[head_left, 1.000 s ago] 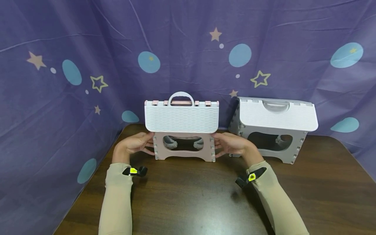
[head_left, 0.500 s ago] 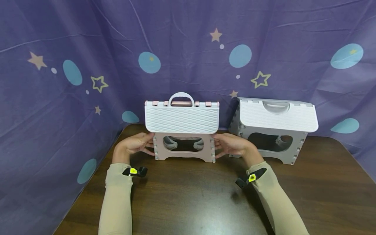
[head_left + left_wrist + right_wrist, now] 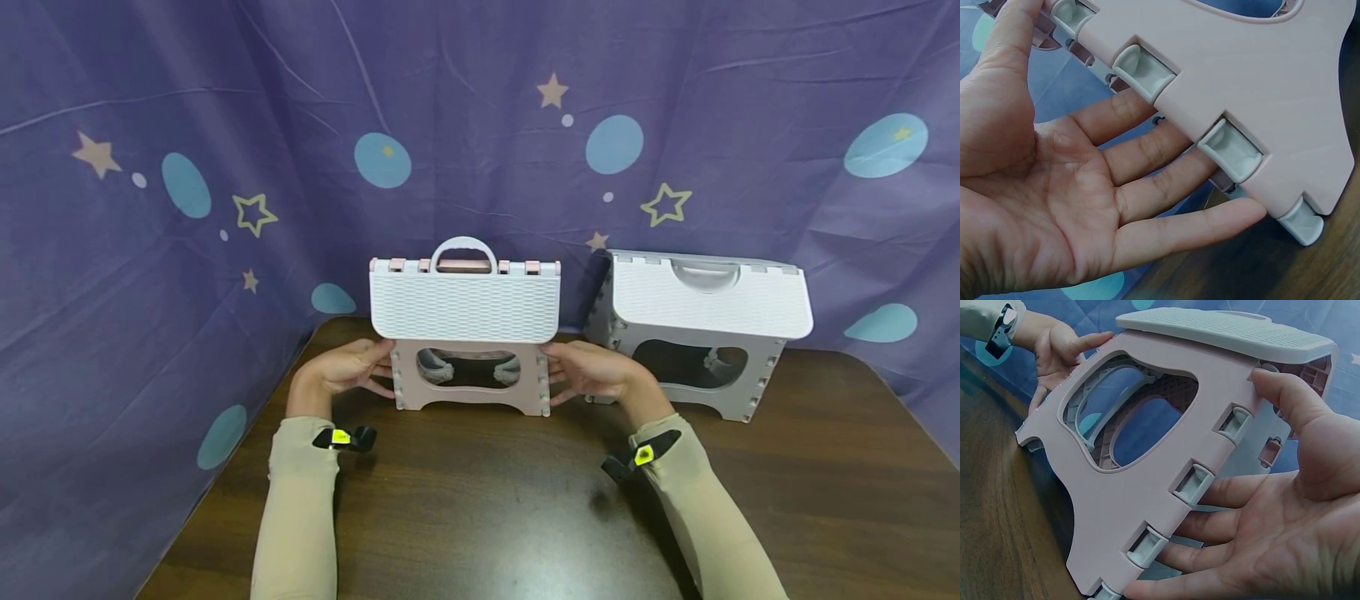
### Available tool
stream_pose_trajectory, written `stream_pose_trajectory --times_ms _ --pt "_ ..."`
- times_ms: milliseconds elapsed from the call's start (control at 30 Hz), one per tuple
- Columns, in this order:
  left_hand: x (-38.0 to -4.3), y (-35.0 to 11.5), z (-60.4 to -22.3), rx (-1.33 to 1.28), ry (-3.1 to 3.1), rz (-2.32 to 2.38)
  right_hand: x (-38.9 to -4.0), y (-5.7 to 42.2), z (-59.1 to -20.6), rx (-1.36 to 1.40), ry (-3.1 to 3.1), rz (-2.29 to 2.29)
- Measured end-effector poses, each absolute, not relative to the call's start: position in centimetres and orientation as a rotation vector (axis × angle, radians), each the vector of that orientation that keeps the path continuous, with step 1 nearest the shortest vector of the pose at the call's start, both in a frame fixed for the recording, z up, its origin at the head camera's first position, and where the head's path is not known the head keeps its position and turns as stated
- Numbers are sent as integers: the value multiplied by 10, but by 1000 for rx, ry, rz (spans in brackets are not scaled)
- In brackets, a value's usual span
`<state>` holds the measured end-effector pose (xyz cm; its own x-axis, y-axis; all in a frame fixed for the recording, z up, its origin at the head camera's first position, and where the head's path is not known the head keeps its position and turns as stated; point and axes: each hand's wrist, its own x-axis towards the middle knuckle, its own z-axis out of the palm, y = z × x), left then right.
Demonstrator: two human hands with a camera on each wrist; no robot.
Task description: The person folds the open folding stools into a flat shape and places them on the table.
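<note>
A pink and white folding step stool (image 3: 465,308) stands upright near the back of the table, its textured white top sloping down and its carry handle raised. My left hand (image 3: 347,365) grips its left side, thumb at the front panel's edge under the top. In the left wrist view the fingers (image 3: 1154,150) reach behind the hinged edge, the little finger along it. My right hand (image 3: 592,367) grips the opposite side; in the right wrist view its thumb presses the upper corner of the pink panel (image 3: 1147,481) and the other fingers (image 3: 1222,522) go behind the edge.
A grey and white folding step stool (image 3: 708,300) stands at the right, just beyond my right hand, its top also sloped. Both stools stand on a dark brown wooden table (image 3: 480,500). A purple curtain (image 3: 480,108) with stars and ovals hangs close behind and on the left.
</note>
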<state>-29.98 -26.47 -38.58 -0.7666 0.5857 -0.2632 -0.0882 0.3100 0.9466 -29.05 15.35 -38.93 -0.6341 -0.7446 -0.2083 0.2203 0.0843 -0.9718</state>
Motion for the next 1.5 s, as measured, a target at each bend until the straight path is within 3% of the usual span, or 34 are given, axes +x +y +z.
stream_pose_trajectory --times_ms 1500 --pt "-300 -265 -385 484 1966 1504 -291 154 -389 -525 1614 -1644"
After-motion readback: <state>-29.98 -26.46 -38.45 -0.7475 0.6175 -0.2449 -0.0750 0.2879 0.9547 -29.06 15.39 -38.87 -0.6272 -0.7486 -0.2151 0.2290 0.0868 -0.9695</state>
